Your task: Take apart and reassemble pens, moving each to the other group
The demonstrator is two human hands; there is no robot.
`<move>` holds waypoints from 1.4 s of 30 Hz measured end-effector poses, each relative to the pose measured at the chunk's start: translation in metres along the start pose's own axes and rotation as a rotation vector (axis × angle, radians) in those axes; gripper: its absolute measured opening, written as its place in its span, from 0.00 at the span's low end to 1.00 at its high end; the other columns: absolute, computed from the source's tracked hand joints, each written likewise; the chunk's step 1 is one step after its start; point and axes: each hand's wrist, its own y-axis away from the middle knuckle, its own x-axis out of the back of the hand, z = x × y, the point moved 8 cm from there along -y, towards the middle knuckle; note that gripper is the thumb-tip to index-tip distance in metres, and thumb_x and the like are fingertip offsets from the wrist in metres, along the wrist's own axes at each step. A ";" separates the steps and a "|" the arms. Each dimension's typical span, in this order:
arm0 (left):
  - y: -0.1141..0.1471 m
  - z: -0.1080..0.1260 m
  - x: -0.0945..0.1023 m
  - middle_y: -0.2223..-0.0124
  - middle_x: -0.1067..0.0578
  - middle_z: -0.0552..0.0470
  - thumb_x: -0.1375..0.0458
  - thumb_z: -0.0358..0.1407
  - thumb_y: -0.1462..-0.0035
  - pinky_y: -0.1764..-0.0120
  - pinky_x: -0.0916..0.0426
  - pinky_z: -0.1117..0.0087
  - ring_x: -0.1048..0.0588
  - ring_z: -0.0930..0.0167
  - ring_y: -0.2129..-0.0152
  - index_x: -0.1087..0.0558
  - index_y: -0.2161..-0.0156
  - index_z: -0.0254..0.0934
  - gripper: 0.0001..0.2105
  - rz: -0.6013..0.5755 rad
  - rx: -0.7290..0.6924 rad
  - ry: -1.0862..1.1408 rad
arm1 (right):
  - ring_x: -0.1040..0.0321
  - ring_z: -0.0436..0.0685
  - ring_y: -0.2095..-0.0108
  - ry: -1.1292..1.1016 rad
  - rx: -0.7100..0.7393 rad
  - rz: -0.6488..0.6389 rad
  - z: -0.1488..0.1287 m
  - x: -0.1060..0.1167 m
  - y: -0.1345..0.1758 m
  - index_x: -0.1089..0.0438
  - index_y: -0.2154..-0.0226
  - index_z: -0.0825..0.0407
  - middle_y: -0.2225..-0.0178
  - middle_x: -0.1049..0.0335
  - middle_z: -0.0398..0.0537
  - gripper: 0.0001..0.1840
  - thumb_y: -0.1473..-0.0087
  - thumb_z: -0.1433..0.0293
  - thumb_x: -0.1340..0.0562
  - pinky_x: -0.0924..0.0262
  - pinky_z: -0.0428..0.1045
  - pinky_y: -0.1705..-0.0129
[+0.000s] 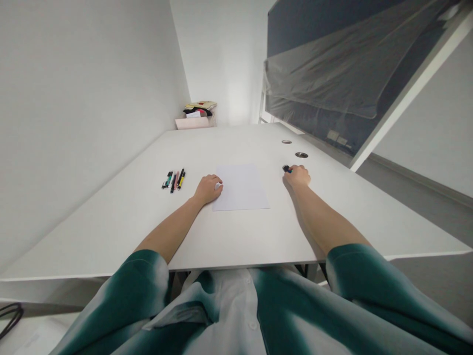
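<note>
A blank sheet of white paper (242,187) lies flat on the white table. My left hand (209,189) rests at its left edge, fingers curled round a small white object (218,186) whose kind I cannot make out. To the right of the sheet, my right hand (299,175) is closed on a small dark object (286,168) with a hint of blue-green. Most of that object is hidden by the fingers. Several pens (173,180) in black, pink, yellow and green lie side by side left of my left hand.
Two round grommets (301,155) are set into the table (236,236) near its right edge. A pale box (194,122) piled with items stands at the far end. A wall runs along the left; a dark panel under plastic sheeting (325,79) leans at the right.
</note>
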 end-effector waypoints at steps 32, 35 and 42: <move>0.001 -0.017 -0.024 0.38 0.30 0.43 0.50 0.40 0.38 0.38 0.39 0.60 0.32 0.61 0.41 0.28 0.44 0.35 0.20 -0.233 0.159 -0.026 | 0.34 0.63 0.48 0.008 0.756 -0.276 -0.122 -0.035 0.081 0.25 0.51 0.53 0.47 0.29 0.57 0.18 0.39 0.65 0.43 0.43 0.54 0.45; 0.001 -0.016 -0.023 0.40 0.29 0.43 0.49 0.41 0.38 0.39 0.39 0.59 0.31 0.61 0.42 0.27 0.45 0.35 0.20 -0.226 0.150 -0.021 | 0.34 0.63 0.48 -0.001 0.772 -0.274 -0.123 -0.036 0.081 0.24 0.51 0.54 0.47 0.29 0.57 0.18 0.39 0.65 0.42 0.43 0.54 0.45; 0.001 -0.020 -0.025 0.40 0.28 0.43 0.49 0.42 0.38 0.40 0.38 0.58 0.31 0.60 0.43 0.27 0.46 0.36 0.21 -0.217 0.143 -0.010 | 0.33 0.63 0.49 -0.005 0.784 -0.262 -0.122 -0.037 0.079 0.24 0.52 0.54 0.48 0.28 0.56 0.17 0.39 0.66 0.43 0.43 0.53 0.46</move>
